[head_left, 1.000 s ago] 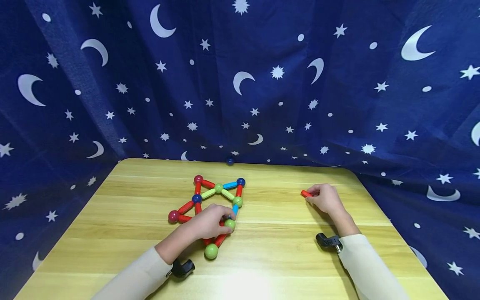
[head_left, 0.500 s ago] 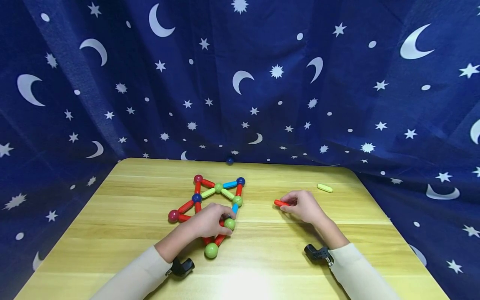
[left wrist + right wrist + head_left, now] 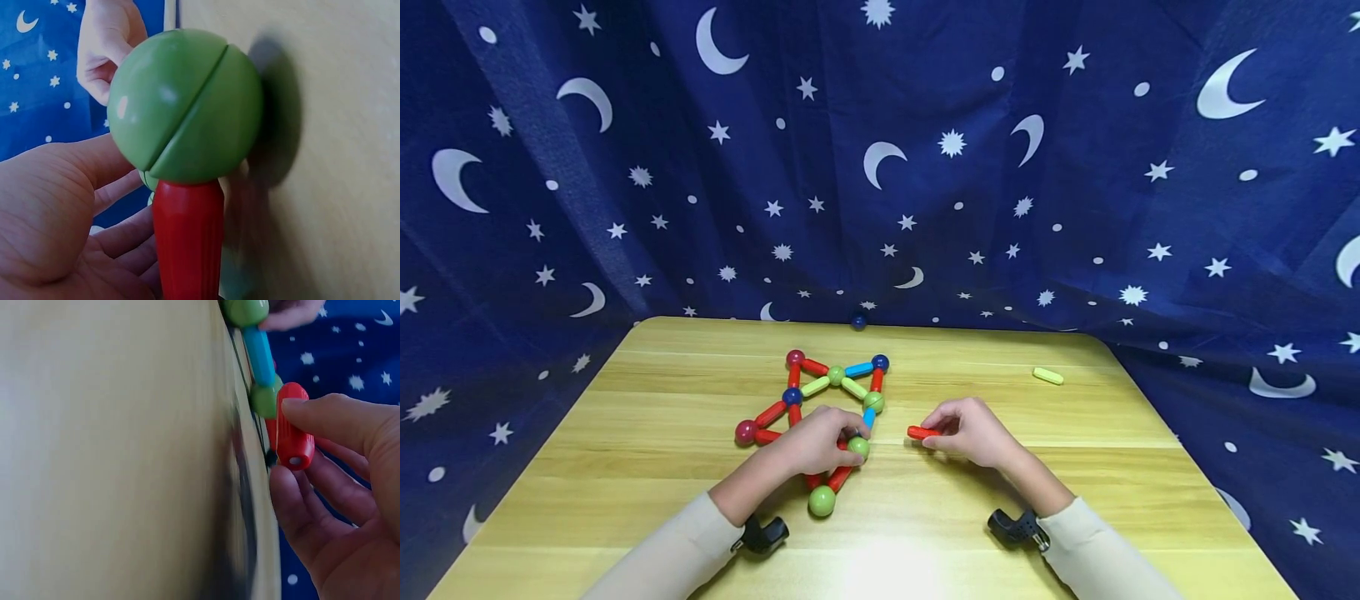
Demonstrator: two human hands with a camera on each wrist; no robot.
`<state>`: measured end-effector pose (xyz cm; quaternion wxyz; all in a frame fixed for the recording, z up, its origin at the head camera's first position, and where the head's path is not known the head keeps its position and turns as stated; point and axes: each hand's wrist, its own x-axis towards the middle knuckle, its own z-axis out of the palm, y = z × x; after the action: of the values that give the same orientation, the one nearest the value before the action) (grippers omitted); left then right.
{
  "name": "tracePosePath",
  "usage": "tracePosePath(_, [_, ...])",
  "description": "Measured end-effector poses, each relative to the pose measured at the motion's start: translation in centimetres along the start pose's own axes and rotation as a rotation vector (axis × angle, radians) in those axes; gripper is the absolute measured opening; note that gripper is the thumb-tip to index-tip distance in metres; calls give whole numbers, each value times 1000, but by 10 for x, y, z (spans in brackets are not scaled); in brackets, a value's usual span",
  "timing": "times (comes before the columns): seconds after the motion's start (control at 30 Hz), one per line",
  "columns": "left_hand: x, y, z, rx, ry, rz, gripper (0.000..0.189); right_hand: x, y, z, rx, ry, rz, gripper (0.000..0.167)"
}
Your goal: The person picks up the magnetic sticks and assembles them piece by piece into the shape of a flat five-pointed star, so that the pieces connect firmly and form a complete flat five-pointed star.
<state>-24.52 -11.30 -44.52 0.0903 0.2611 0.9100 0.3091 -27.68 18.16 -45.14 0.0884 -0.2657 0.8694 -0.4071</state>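
My left hand [image 3: 820,442] holds a green ball [image 3: 858,449] between thumb and fingers, at the right side of a flat frame of magnetic rods and balls. The frame joins red rods [image 3: 771,414], blue rods [image 3: 859,369] and light green rods [image 3: 854,388] with red, blue and green balls; the hand hides part of it. Filling the left wrist view is a green ball [image 3: 187,106] on a red rod [image 3: 189,244]. To the right of the frame, my right hand [image 3: 973,432] pinches a loose red magnetic rod [image 3: 294,428], its bare end pointing left.
A light green rod [image 3: 1048,376] lies alone at the back right of the wooden table [image 3: 625,483]. One dark blue ball [image 3: 859,322] sits at the far edge, by the starry blue curtain [image 3: 880,208]. Black wrist cameras [image 3: 1019,528] hang below both wrists.
My right hand has carried the red rod left and nearer across the table, toward the frame, uncovering the light green rod. My left hand stays in place on the green ball.
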Motion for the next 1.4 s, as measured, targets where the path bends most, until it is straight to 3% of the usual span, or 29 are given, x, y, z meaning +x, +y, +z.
tracePosePath(0.23, [0, 0, 0, 4, 10, 6, 22, 4, -6, 12, 22, -23, -51, 16])
tracePosePath(0.73, [1, 3, -2, -30, 39, -22, 16, 13, -20, 32, 91, -102, -67, 17])
tracePosePath(0.93, [3, 2, 0, -16, 53, 0, 16, 16, -23, 36, 107, -127, -63, 15])
tracePosePath(1.4, [3, 5, 0, 22, 39, -3, 14, 14, -27, 40, 82, -114, -39, 18])
